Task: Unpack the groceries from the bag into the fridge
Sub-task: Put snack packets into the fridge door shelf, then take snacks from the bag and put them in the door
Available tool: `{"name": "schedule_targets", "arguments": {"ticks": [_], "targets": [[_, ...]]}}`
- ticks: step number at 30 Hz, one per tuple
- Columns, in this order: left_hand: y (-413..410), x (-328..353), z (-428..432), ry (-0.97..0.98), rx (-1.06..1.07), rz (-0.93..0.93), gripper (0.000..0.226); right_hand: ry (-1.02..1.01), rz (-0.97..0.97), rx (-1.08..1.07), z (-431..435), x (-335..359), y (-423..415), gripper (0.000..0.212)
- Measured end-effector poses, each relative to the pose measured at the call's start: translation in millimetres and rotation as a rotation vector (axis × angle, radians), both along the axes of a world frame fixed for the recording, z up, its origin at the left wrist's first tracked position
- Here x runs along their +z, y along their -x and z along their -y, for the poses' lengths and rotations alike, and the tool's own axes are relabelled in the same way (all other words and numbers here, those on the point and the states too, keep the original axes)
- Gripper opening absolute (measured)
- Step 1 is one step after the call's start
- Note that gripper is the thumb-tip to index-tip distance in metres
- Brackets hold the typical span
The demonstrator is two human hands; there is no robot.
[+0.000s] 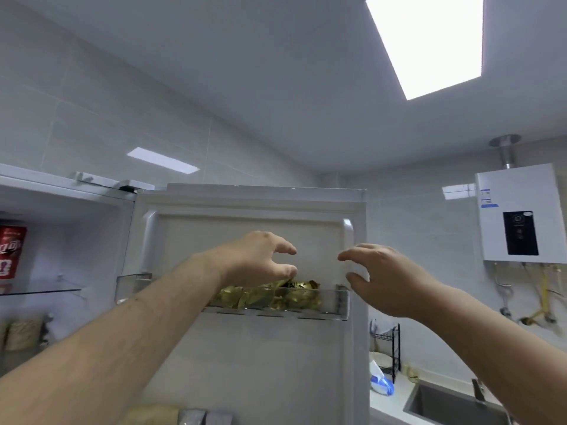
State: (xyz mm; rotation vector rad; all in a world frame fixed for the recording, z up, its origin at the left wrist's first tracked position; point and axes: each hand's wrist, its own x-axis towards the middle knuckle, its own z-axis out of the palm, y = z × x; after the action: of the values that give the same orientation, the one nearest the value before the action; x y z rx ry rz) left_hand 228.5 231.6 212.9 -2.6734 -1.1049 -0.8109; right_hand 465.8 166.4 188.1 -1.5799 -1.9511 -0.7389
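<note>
The fridge door (245, 348) stands open in front of me, its inner side facing me. Gold foil packets (276, 297) lie in the clear upper door shelf (342, 302). My left hand (257, 259) hovers just above the packets, fingers loosely curved, holding nothing. My right hand (383, 277) is raised to the right of the shelf, fingers spread and empty. The grocery bag is out of view.
The fridge interior (61, 256) opens at the left, with a red carton (10, 251) on a glass shelf (40, 291) and pale packages below. More packets sit in a lower door shelf (178, 417). At the right are a sink (454, 406), a black rack (386, 348) and a wall water heater (521, 213).
</note>
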Motion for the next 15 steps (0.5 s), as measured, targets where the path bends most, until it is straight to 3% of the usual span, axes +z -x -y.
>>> {"name": "schedule_targets", "arguments": {"ticks": [6,15], "targets": [[-65,-7,46,-0.077,-0.065,0.021,0.053,0.064,-0.015,-0.119,59,-10,-68,0.049],[-199,-25,113,-0.065,-0.199,-0.100,0.057,0.129,-0.066,-0.328,166,-29,-185,0.055]]}}
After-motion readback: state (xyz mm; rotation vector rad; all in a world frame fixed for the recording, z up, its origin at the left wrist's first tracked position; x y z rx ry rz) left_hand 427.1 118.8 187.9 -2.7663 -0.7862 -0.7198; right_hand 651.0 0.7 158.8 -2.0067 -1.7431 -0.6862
